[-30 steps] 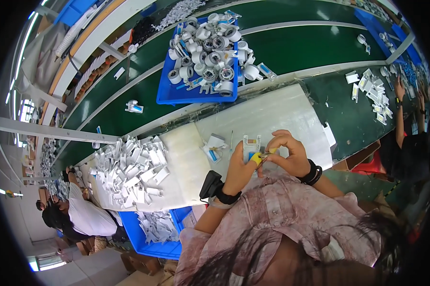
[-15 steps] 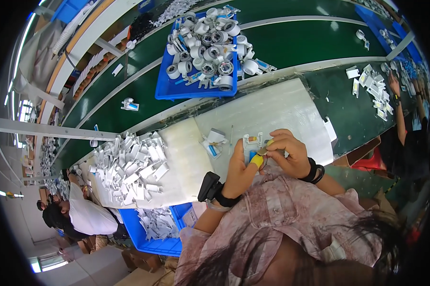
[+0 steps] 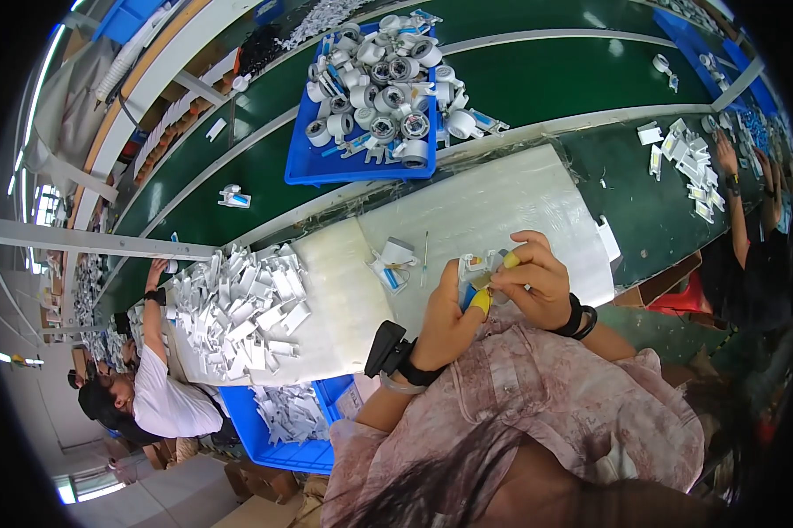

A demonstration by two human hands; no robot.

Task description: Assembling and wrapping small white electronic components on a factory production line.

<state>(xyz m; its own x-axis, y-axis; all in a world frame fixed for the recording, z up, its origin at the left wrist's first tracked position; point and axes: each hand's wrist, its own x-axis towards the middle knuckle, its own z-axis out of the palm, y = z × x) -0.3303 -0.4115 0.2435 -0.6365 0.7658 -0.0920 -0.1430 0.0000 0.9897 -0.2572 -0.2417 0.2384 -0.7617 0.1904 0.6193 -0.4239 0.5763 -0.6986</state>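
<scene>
Over the mat (image 3: 537,202), my two hands meet in front of my chest. My left hand (image 3: 449,321) is closed round a small white plastic housing (image 3: 474,262) with a bit of orange inside; a blue part shows by its thumb. My right hand (image 3: 535,283) pinches a small greyish flat piece (image 3: 483,280) against the housing, its exact kind too small to tell. Yellow covers sit on some fingertips of both hands. Left of them lie a white casing (image 3: 398,253) with a blue strip and wires, and a thin screwdriver-like rod (image 3: 425,255).
A white pile of plastic covers (image 3: 247,304) lies left, above a blue bin (image 3: 282,444) of similar parts. A blue tray (image 3: 299,158) heaped with round white-grey assemblies stands ahead on the green conveyor (image 3: 537,75). More white parts (image 3: 691,163) lie right; co-workers sit on both sides.
The white housing has come up between my hands, closer to my left fingers. My right hand has shifted slightly. At left, a co-worker's arm now reaches toward the conveyor.
</scene>
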